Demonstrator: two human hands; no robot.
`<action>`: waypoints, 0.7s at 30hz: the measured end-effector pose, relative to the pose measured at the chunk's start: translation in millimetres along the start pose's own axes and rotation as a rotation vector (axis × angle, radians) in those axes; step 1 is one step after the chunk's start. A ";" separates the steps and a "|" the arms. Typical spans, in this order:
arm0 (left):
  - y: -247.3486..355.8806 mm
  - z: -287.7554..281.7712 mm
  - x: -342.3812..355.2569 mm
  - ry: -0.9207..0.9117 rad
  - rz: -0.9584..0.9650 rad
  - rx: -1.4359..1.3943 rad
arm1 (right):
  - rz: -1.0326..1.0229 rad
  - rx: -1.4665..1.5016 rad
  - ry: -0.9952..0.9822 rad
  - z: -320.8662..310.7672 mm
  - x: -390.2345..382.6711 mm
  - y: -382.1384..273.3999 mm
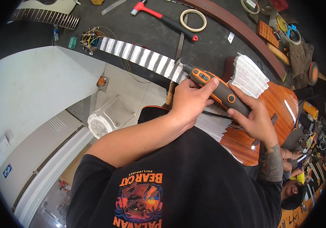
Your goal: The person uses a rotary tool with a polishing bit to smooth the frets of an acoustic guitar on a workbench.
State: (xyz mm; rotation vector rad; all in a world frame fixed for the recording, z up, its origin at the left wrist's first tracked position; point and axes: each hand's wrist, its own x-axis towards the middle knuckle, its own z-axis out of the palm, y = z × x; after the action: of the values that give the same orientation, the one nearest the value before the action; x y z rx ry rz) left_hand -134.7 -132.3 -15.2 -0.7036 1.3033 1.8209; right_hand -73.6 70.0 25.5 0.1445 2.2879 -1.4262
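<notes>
An orange-and-grey rotary tool point(222, 93) lies slantwise in both my hands, its nose pointing left over the fretboard. My left hand point(190, 99) grips it near the front, thumb on top by the switch. Around the rear of its body my right hand point(257, 117) is closed. The tool's tip is at the guitar neck point(134, 55), where white tape covers the wood between dark fret lines; whether it touches is too small to tell. The glossy brown guitar body point(278, 99) carries white masking paper point(248, 74). Loose strings hang near the headstock point(90, 40).
Beyond the neck lie a red-and-black hammer point(163, 19), a tape roll point(182, 25) and a curved dark-red rail point(242, 32). A wooden file handle point(169, 93) protrudes below the neck. A white stool point(99, 125) stands left. Another person point(292, 195) is at lower right.
</notes>
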 end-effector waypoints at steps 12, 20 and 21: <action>3.8 1.9 -3.0 -0.026 0.025 0.014 | -0.010 -0.053 0.058 3.6 -5.7 -0.4; -15.3 -7.0 -22.2 -0.177 -0.023 -0.036 | -0.021 -0.182 0.097 13.8 -42.2 -1.7; -21.6 -10.7 -23.0 -0.206 -0.048 -0.067 | -0.029 -0.197 0.089 15.9 -45.6 -1.2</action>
State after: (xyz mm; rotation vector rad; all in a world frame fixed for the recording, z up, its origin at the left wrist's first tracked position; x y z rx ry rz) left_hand -104.0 -144.8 -11.7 -0.5611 1.0874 1.8520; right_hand -28.1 61.8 39.5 0.1175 2.4970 -1.2218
